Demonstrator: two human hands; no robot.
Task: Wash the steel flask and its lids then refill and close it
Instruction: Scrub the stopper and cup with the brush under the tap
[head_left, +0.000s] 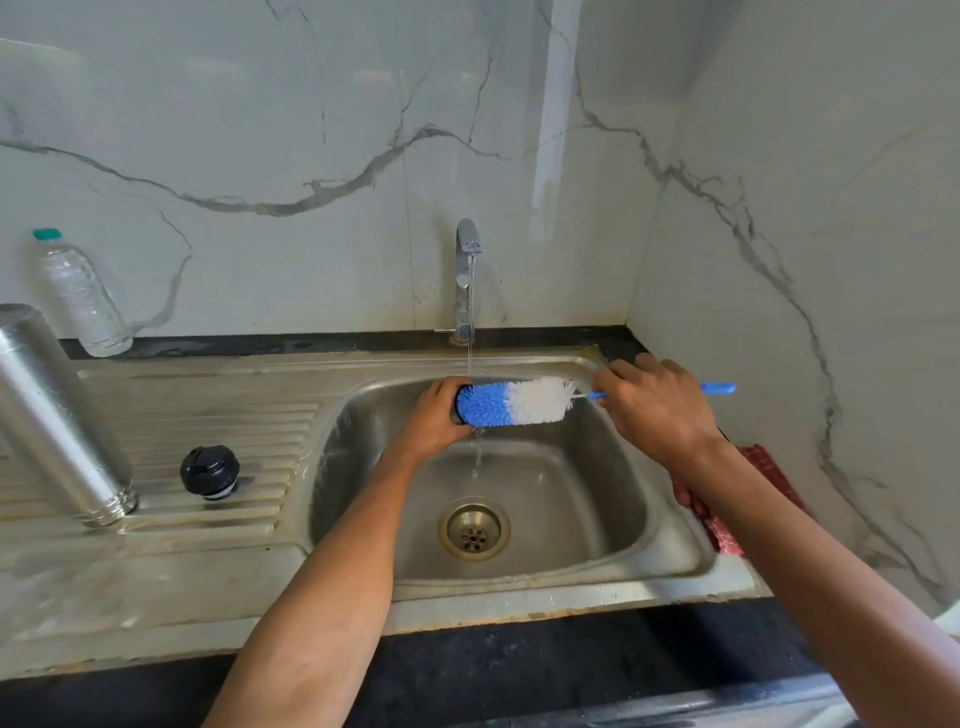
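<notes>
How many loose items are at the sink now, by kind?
Flask: 1
Lids: 2, the black stopper on the drainboard and one in the left hand
Brush: 1, in the right hand
Plastic bottle: 1
Red cloth: 1
Total: 6

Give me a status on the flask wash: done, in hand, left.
Done, apparently: the steel flask stands upside down on the drainboard, the black stopper lid beside it. In hand: the left hand holds a dark lid, mostly hidden, under the running tap while the right hand works the blue-and-white bottle brush into it. Left: refilling and closing the flask.
</notes>
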